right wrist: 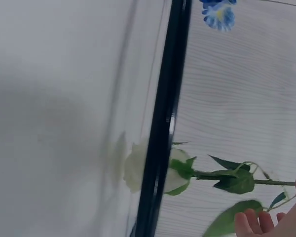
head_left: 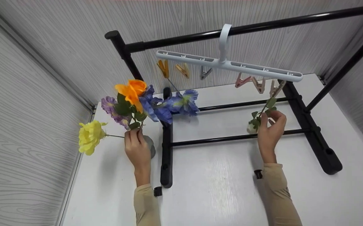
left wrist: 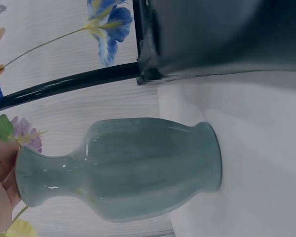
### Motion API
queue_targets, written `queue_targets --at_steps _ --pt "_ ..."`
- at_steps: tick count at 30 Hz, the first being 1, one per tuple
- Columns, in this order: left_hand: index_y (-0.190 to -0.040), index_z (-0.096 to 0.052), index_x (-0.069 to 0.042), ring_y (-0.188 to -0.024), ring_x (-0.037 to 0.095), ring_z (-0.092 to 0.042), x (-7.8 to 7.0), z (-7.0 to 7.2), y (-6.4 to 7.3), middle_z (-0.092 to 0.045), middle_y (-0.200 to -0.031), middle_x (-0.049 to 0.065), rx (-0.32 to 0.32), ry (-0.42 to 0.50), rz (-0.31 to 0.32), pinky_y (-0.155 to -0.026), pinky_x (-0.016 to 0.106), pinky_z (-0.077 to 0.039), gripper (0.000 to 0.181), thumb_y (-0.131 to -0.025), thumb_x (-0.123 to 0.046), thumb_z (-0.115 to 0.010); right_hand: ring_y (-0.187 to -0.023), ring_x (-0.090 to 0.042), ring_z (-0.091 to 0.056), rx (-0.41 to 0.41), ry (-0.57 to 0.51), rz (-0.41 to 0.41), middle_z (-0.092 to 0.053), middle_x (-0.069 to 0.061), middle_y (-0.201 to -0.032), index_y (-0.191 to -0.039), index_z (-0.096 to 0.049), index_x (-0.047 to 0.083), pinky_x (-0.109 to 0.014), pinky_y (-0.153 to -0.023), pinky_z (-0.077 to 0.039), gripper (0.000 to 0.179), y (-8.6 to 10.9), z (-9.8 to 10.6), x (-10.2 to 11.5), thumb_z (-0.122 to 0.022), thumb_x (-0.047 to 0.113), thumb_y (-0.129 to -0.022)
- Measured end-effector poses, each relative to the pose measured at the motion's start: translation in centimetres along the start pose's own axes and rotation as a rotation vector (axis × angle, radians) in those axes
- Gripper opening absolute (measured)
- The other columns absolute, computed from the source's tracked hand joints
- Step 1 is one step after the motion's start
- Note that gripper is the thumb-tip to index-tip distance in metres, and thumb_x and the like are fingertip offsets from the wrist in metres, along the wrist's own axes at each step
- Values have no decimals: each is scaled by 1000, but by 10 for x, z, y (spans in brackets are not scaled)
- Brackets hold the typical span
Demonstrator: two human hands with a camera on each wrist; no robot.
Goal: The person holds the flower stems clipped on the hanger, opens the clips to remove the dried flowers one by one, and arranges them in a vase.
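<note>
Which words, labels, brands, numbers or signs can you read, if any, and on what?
None: no readable text shows in any view.
The grey-green vase, pale hanger and black rack show no lettering.
The clothespins appear too small to rule out tiny marks.

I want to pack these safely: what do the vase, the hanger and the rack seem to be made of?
Vase: probably ceramic, glossy; sharp highlights lie on its smooth surface.
Hanger: likely plastic, pale and satin; its slotted bar looks moulded.
Rack: perhaps coated metal, black and shiny; light streaks its tubes, but plastic is possible.
</note>
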State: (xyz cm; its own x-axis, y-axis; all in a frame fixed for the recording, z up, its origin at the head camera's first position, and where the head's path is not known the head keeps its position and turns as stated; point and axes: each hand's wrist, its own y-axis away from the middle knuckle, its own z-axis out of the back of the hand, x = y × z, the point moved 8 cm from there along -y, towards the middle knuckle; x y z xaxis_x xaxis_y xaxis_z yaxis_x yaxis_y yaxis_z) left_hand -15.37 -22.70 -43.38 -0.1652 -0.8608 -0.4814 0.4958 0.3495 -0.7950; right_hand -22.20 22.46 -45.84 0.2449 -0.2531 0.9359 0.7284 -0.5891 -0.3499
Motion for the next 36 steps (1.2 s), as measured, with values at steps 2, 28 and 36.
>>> queue_targets --at_steps 2,28,36 --pt "-98 -65 6 -85 41 -62 2 0 2 -60 -94 25 8 -7 9 -76 52 -55 14 -104 -6 -61 -121 -41 -57 23 -15 -13 -56 -34 -124 -124 -50 -19 -46 -101 -46 31 -3 -3 -16 -61 -4 -100" --pt "-96 -67 4 -89 44 -63 -6 1 10 -67 -96 24 42 -190 15 -78 58 -49 9 -97 -4 -70 -82 -14 -64 54 -5 28 -68 -29 -97 -102 -66 -17 -15 -75 -48 13 10 0 -9 -63 -5 -99" --pt "-98 -64 7 -84 42 -57 -25 9 12 -63 -94 23 -90 -76 -56 -74 52 -46 6 -98 1 -66 -88 -11 -63 75 -3 56 -68 -30 -100 -105 -66 -17 -16 -80 -49 11 12 0 -7 -63 -10 -96"
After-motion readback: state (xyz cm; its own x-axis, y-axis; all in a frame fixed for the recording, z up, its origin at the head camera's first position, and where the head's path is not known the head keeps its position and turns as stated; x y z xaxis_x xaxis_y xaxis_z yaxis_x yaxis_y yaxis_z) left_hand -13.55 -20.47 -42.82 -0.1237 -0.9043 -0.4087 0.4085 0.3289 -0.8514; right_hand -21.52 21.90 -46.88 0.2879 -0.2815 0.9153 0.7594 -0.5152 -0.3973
